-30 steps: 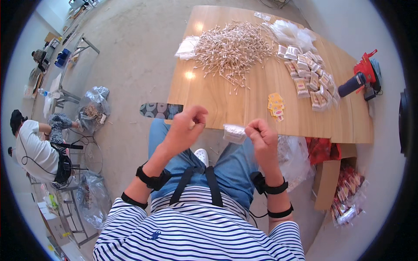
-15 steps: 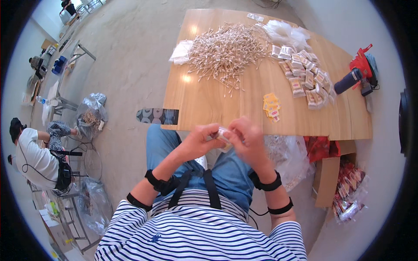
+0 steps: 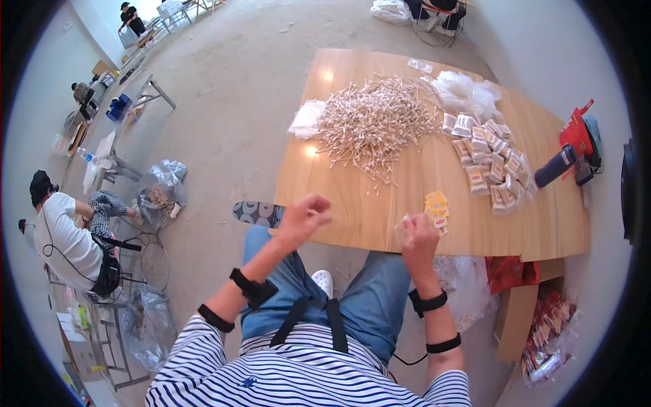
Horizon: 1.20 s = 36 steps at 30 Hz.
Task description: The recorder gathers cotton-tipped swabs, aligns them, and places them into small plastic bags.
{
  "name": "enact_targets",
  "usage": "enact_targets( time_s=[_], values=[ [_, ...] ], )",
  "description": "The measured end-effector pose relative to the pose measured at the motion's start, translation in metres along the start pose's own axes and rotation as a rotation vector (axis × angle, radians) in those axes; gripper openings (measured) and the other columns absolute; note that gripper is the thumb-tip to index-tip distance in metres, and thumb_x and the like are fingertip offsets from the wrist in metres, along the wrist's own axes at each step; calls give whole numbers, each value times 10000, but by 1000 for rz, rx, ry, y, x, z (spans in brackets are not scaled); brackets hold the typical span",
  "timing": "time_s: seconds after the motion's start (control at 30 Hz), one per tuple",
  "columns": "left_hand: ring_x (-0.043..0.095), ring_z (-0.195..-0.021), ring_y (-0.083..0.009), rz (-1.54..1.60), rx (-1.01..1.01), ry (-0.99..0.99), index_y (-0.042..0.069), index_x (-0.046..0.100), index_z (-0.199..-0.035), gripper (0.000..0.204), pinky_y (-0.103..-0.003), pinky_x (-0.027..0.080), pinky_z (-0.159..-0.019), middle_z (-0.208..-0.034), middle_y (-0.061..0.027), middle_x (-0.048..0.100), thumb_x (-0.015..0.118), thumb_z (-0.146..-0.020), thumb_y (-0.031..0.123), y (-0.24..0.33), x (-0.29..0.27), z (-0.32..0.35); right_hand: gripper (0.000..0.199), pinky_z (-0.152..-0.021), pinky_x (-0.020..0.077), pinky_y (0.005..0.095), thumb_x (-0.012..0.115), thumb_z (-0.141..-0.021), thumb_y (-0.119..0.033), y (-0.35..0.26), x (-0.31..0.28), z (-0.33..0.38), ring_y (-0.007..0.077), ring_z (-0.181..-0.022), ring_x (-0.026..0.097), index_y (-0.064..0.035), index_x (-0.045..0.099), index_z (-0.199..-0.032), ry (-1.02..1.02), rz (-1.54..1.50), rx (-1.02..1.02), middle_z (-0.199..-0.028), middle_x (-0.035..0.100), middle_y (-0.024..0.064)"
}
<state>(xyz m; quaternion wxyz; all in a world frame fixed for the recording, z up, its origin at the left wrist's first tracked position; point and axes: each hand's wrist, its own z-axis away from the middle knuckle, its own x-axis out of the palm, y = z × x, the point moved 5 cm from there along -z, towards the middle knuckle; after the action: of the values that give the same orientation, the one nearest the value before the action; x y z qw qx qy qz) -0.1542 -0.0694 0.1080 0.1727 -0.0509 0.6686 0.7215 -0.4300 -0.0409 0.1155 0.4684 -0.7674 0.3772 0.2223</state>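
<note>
In the head view, the person's two hands are raised apart over the near edge of the bench (image 3: 359, 224). The left hand (image 3: 305, 220), above the near left corner, has its fingers curled inward toward the thumb; whether anything is pinched there cannot be told. The right hand (image 3: 418, 237) is bunched, its fingers closed on a blurred pale thing (image 3: 401, 232), partly see-through, whose exact form cannot be told. It is just beside a loose group of yellow cards (image 3: 436, 207) lying on the wood.

Farther in, a broad heap of cotton swabs (image 3: 380, 122) spreads over the bench, a few strays lying at its near side. Flat clear bags (image 3: 308, 119) lie against the heap's left edge, and a crumpled pile of clear plastic (image 3: 466, 93) lies beyond its right side. Nearer than that pile, filled packets (image 3: 491, 159) are piled on one another, well to the right of the swabs. A dark cylinder (image 3: 556, 167) lies to the right of the packets, beside a red bag (image 3: 576, 129).

Below the bench's right part are a cardboard box (image 3: 513, 332) and a large clear bag (image 3: 468, 288). At the left, a seated person (image 3: 71, 234) in a white top faces away, near another plastic bag (image 3: 163, 193) holding pale contents.
</note>
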Motion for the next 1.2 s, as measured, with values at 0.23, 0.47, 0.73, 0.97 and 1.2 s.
enact_targets(
  time_s=[0.23,0.47,0.73,0.97,1.2],
  values=[
    [687,-864,-245,-401,125,332,11,669,-1035,256,-355,543,-780,-946,-152,705,712,-787,58,-17,-88,-69,152,-641,457,408,607,-921,-114,41,-26,-28,313,-685,576,-7,555,-826,123,-246,321,-737,587,154],
    [587,-1109,-337,-820,280,391,33,655,-1160,384,-417,463,-972,-1151,-171,670,678,-777,16,-37,-96,-140,209,-595,470,361,626,-934,-166,124,-49,-91,170,-624,576,-2,590,-811,358,-569,617,-702,609,54],
    [557,-1120,-348,-899,288,345,38,651,-1152,341,-434,453,-967,-1150,-157,665,644,-811,28,-39,-88,-174,130,-619,492,329,658,-874,-120,176,-32,-53,169,-637,597,6,631,-876,245,-131,674,-708,629,67],
    [614,-927,-359,-834,359,391,15,639,-798,16,-452,483,-812,-899,-171,655,636,-784,23,-38,-78,-197,114,-611,488,319,656,-871,-80,144,-51,12,142,-649,584,23,632,-913,212,-153,603,-761,636,73],
    [634,-780,-325,-749,331,429,5,634,-768,13,-417,495,-723,-786,-155,643,641,-761,13,-38,-94,-200,55,-581,461,252,627,-886,-39,108,-56,27,83,-648,546,13,629,-905,159,-259,711,-760,609,24]
  ],
)
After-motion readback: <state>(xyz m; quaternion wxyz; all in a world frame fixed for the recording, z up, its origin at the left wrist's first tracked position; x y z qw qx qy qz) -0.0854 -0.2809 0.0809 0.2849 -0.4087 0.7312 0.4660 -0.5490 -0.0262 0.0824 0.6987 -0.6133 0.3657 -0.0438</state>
